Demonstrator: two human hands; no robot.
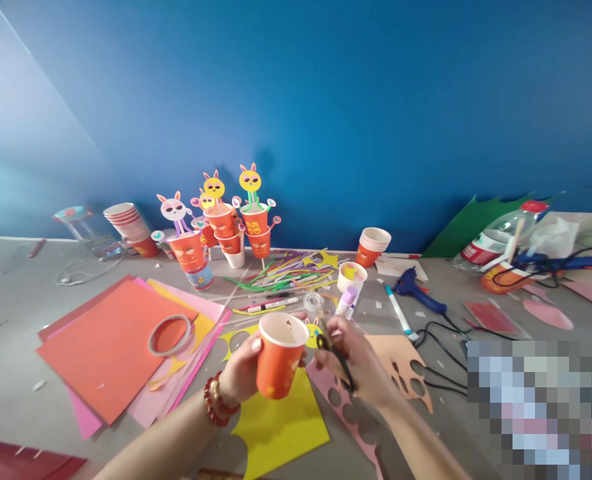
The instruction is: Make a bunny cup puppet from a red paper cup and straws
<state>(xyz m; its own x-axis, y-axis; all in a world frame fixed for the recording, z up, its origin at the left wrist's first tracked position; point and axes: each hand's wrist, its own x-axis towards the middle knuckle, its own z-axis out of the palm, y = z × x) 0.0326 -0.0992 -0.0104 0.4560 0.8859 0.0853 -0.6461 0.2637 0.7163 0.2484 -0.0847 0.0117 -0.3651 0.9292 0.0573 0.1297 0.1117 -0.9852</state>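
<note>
My left hand [243,373] is wrapped round an orange paper cup [280,360], which is upright with its white mouth tipped slightly toward me. Small dark marks show on its inner wall. In my right hand [353,360], just right of the cup, is a pair of scissors [340,360] with dark handles; the blades point away from me and are partly hidden. Behind the cup lies a small yellow rabbit face [313,333]. Beneath my hands are a yellow sheet [286,427] and a pink sheet with round holes [349,417].
Several rabbit-topped cups [251,220] stand along the wall. Colored sheets [111,347] with a tape roll [170,335] lie left. Pipe cleaners [286,273], a glue stick [346,300], a blue glue gun [419,290] with cords, and a plastic bottle [501,233] are farther back.
</note>
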